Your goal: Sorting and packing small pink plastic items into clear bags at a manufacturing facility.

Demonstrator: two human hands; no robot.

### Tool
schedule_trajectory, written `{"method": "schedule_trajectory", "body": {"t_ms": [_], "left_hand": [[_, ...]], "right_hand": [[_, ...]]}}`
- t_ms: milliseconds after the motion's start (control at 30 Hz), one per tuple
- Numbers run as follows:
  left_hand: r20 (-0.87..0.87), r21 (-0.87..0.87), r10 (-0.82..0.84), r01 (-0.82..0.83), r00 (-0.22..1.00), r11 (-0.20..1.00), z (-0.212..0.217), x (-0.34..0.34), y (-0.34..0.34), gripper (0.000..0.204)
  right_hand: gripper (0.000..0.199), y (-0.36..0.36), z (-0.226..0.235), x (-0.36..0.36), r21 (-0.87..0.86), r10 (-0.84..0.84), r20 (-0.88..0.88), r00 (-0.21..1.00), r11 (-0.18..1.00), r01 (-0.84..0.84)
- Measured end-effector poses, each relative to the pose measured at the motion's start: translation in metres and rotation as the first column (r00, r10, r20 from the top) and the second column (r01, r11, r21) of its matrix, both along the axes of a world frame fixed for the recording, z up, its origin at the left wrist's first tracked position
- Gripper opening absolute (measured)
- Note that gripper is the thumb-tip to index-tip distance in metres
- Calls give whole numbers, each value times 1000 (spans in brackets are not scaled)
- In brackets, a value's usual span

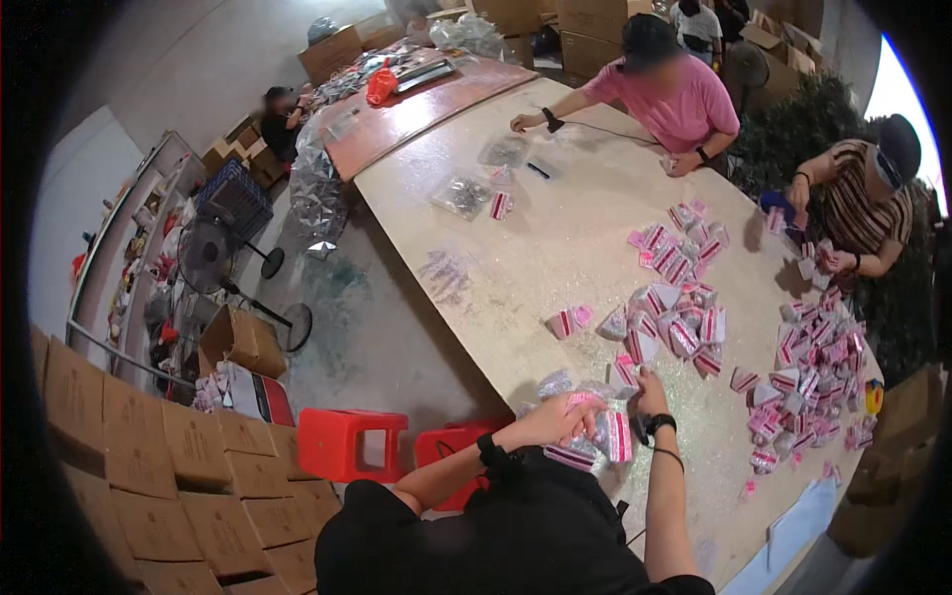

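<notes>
Pinching a pink-and-white packet at the counter edge, the left hand had its fingers curled narrow on the packet's top end. The right hand sat just beside it, fingers bent on the same bundle (exact grip unclear). The packet's long axis ran roughly upright, glossy clear film, flat and rectangular. The loose pile of matching packets lay just beyond the right hand, nearer that hand. The counter surface was pale and speckled; red plastic stools stood below to the left.
</notes>
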State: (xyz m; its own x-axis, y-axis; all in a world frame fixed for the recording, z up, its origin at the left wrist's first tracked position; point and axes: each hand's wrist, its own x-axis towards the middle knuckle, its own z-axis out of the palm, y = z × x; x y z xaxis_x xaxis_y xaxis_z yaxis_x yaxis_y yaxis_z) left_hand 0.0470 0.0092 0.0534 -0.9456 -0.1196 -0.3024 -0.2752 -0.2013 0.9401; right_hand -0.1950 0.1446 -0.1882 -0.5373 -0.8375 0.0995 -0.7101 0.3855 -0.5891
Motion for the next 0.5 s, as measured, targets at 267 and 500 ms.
{"method": "schedule_trajectory", "body": {"t_ms": [267,500], "left_hand": [[60,-79,-29,34,998,996,-1,-16,15,25],[77,-237,-109,124,991,963,-12,-18,30,25]], "right_hand": [[34,63,35,77,115,-191,-119,974,972,204],[13,102,78,123,199,-473,304,827,881,430]]}}
